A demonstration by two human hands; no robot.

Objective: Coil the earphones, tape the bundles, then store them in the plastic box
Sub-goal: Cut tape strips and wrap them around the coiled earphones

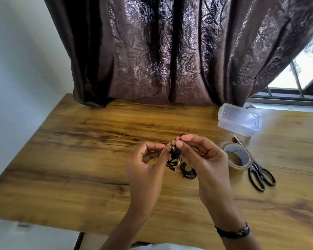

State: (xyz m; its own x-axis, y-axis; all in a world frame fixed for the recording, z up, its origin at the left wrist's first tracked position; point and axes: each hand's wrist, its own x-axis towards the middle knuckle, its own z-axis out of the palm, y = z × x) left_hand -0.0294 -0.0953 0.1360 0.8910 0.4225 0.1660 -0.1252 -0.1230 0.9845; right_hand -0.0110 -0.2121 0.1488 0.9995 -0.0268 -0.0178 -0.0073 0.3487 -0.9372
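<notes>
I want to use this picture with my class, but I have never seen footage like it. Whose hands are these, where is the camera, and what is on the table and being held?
There is no machine here. One picture comes from a camera worn on a person's head, looking forward and down at their own hands. Both hands are raised above a wooden table. The left hand and right hand together pinch a bundle of black earphones, so each grip is closed on it. A second coiled earphone lies on the table beneath them. To the right lie a tape roll, black scissors and a clear plastic box with its lid on. A patterned curtain hangs behind.
</notes>
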